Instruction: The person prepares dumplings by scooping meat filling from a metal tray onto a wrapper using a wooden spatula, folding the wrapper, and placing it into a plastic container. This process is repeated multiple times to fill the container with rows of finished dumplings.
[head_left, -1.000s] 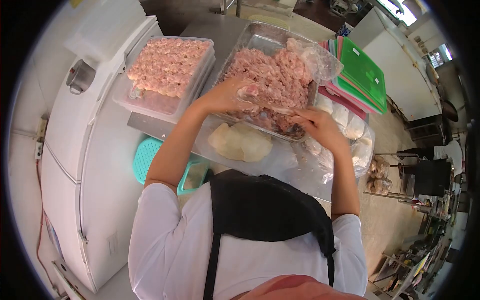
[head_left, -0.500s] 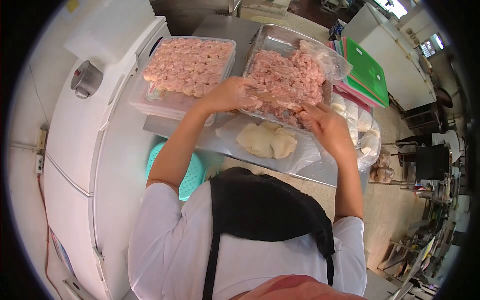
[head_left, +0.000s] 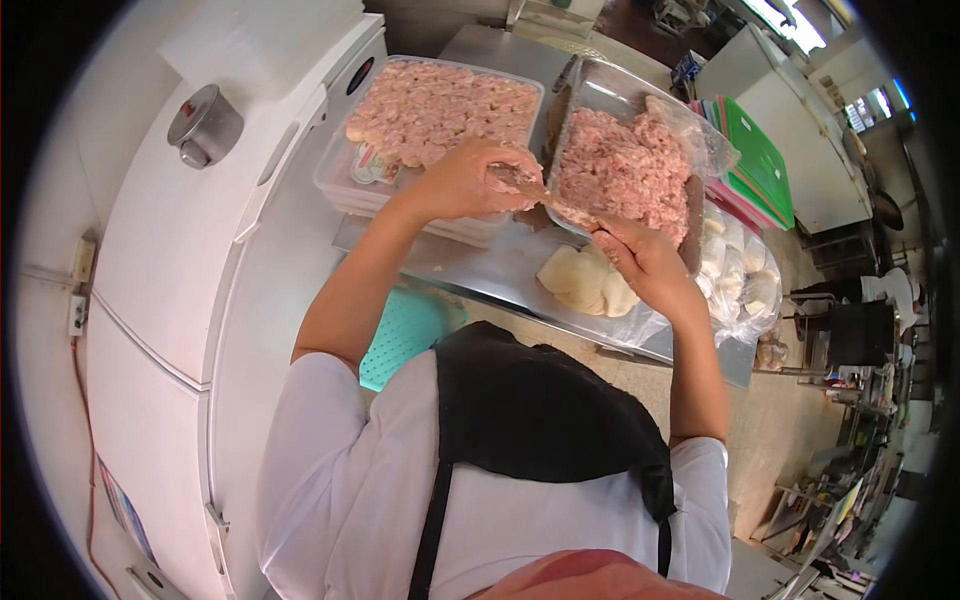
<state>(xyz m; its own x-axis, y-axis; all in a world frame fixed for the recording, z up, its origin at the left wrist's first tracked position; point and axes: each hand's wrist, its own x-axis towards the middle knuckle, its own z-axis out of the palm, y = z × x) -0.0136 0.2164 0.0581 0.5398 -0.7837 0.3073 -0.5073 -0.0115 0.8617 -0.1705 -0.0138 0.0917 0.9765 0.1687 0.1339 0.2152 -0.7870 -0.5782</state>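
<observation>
My left hand (head_left: 478, 180) is curled into a ring over the near edge of the tub of dumplings; its fingers are smeared with meat and hide what lies inside them. In my right hand (head_left: 652, 262) is a thin flat spatula (head_left: 568, 211), coated with ground meat, its tip reaching to my left fingers. Beyond my right hand a metal tray (head_left: 590, 80) holds a heap of pink ground meat (head_left: 625, 165). Pale round dough wrappers (head_left: 585, 280) lie on plastic film below the tray. The plastic tub (head_left: 335, 170) carries rows of meat-filled dumplings (head_left: 440, 110).
Bagged pale wrappers (head_left: 735, 270) sit at the table's right end. Green and pink lids or boards (head_left: 755, 150) are stacked behind them. A turquoise stool (head_left: 405, 335) stands under the table's front. At left, a metal pot (head_left: 205, 125) rests on a white freezer (head_left: 150, 260).
Both hands have come back from the meat heap; the spatula, blurred over the meat before, now points at my left hand. The whole view has shifted, with the table further right.
</observation>
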